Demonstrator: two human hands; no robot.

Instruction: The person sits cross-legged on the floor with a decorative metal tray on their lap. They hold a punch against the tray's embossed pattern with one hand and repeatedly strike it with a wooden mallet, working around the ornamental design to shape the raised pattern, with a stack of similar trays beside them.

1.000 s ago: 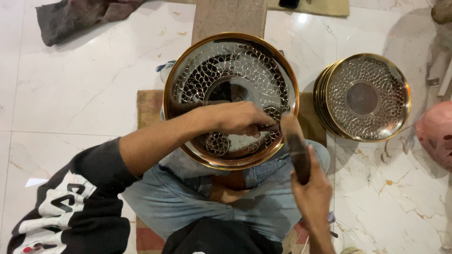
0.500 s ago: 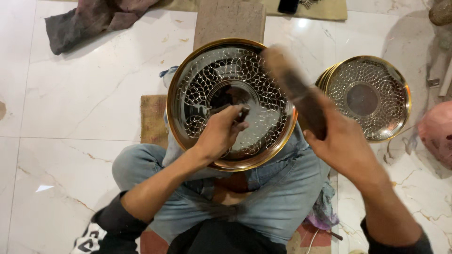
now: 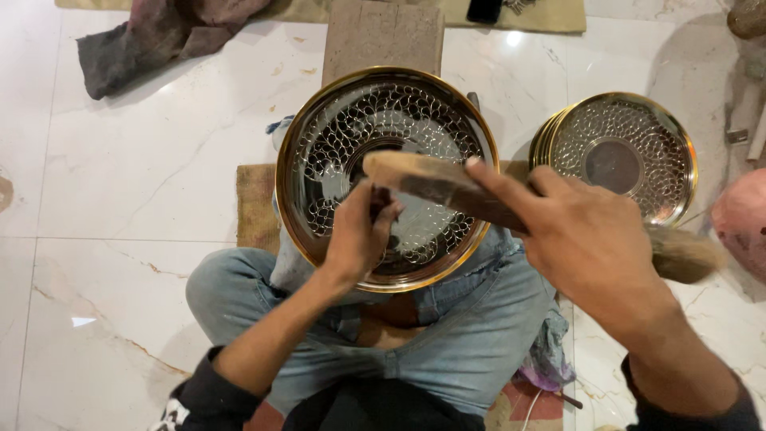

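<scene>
Holding a punch point(image 3: 381, 201) pinched in left hand point(image 3: 357, 238) on the tray point(image 3: 387, 177), tray sitting on lap | right hand point(image 3: 586, 239) gripping mallet point(image 3: 447, 187) raised above | risk: mallet glancing onto fingers, or tray sliding off lap

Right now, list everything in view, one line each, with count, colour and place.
Round embossed metal plate with gold rim: one, silver and gold, on the lap, centre.
Stack of similar round metal plates: one stack, silver and gold, on the floor, right.
Wooden mallet: one, brown, above the centre plate.
Crumpled cloth: one, grey and maroon, top left.
Rectangular stone block: one, grey-brown, above the centre plate.
Woven mat: one, tan, under the plate.
Marble floor: white, veined.
Pink rounded object: one, right edge.
Left hand: pressing a small tool into the plate.
Right hand: gripping the mallet.
</scene>
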